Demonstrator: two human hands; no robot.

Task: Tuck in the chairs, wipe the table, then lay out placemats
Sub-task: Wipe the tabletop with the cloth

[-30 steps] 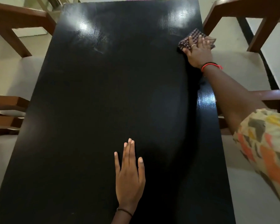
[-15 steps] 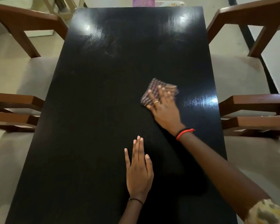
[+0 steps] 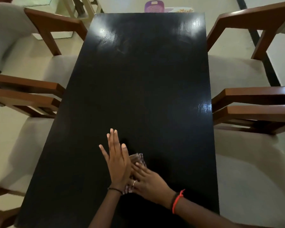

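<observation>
Cloth (image 3: pixel 137 159) has swept from the far right edge to the near end of the table (image 3: pixel 146 88), pressed under the flat right hand (image 3: pixel 148 183) and seemingly touching the flat, empty left hand (image 3: pixel 117 160). Wiping looks nearly finished.

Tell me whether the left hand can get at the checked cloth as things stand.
Probably yes. The left hand lies open on the black table right beside the checked cloth, with nothing between them. Only the right hand, pressing on the cloth, covers most of it.
</observation>
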